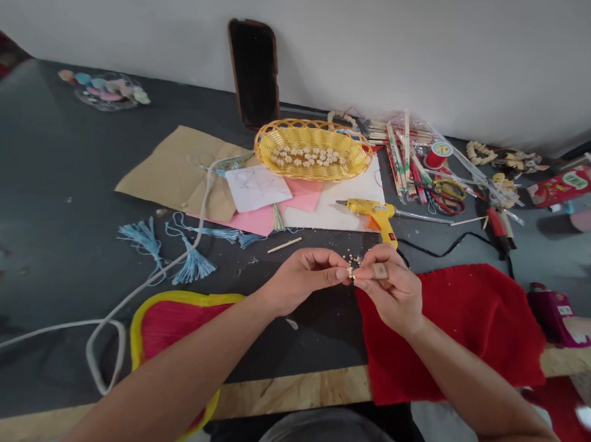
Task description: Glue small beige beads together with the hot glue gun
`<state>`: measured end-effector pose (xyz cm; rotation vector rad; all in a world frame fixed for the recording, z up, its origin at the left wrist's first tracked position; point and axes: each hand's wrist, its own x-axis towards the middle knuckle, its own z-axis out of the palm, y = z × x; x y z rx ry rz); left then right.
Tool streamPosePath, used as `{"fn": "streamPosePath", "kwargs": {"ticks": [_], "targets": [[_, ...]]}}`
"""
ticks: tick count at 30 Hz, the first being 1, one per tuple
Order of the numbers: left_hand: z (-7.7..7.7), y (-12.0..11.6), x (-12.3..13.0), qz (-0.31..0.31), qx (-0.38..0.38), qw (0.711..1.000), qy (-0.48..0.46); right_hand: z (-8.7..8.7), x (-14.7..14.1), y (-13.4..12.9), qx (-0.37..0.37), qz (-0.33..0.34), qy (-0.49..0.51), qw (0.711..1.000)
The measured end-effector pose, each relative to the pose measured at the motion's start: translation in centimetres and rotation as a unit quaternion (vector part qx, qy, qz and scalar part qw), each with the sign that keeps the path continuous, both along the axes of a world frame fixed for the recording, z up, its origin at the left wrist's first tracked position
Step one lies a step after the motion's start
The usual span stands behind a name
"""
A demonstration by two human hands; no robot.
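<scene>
My left hand [308,278] pinches a small cream-coloured flower-like piece [350,272] between thumb and fingertips. My right hand [390,287] meets it from the other side, its thumb and fingertips closed on the same piece. A tan square patch [380,271] shows on a right finger; I cannot tell whether it is a bandage or something held. Just beyond my fingertips, tiny cream bits [354,258] lie on the dark table. Farther back, a yellow woven basket [306,171] contains several similar cream pieces. Between basket and right hand lies a yellow glue gun [376,212].
A red cloth [469,331] lies under my right forearm. Blue tassels [193,265] and a white cable [159,276] are on the left. A phone [254,75] leans against the wall. Scissors [444,195], a red thread spool [437,155] and wrapped chopsticks [397,157] crowd the right back.
</scene>
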<state>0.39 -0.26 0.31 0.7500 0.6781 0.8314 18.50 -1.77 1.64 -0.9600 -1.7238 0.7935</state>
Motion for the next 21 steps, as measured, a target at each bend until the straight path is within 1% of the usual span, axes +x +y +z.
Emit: {"fn": "streamPosePath", "kwargs": {"ticks": [11, 16, 21], "targets": [[-0.06, 0.07, -0.06, -0.007, -0.006, 1.000, -0.018, -0.31, 0.06, 0.09, 0.009, 0.011, 0.021, 1.000], [-0.08, 0.01, -0.06, -0.007, -0.013, 1.000, -0.004, 0.33, 0.11, 0.20, 0.075, 0.007, -0.024, 0.997], [-0.04, 0.05, -0.14, -0.008, -0.015, 1.000, 0.006, 0.24, 0.16, 0.19, 0.081, 0.005, -0.057, 0.995]]}}
